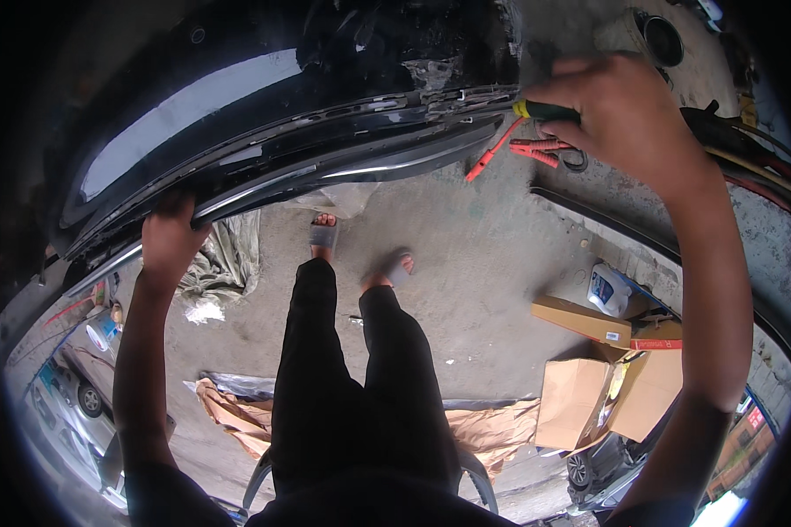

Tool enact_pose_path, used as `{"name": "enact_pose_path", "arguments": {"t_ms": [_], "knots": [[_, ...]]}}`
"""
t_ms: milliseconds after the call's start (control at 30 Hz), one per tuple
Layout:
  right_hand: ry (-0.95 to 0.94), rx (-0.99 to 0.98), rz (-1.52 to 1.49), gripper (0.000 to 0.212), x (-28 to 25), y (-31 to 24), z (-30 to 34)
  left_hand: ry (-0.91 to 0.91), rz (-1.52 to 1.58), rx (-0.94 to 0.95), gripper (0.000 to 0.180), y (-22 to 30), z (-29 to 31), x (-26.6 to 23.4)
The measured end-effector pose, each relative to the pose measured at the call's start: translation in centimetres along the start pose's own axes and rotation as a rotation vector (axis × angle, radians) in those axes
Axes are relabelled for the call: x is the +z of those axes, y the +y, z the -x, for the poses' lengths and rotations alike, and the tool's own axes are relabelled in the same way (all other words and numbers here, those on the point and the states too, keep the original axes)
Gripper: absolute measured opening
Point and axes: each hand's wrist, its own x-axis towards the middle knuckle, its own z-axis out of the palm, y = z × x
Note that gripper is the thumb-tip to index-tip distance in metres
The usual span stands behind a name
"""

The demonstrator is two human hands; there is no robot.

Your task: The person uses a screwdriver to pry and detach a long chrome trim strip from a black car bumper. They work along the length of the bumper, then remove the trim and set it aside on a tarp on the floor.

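Apparently midway: the trim [360,167] stands partly apart from the panel [193,88], left hand [174,235] curled round its edge, right hand [620,110] clenching a tool [549,111] near the other end.

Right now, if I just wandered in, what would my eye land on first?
First, probably, the large glossy black panel stretching across the upper left and middle. Near its right end, the right hand's fingers hold a dark tool handle with a yellow end, with bright red clamps just below. Cardboard boxes stand out at lower right.
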Motion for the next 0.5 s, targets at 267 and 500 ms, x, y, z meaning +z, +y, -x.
{"name": "enact_pose_path", "arguments": {"t_ms": [267, 500], "knots": [[-0.285, 0.145, -0.198, 0.048, 0.4, 6.9, -8.0, 0.094, 0.038, 0.111, 0.043, -1.0, -0.7, 0.5], [-0.199, 0.094, -0.159, 0.048, 2.5, 8.0, -14.6, 0.108, 0.095, 0.142, 0.041, -0.7, 0.3, 1.4]]}}
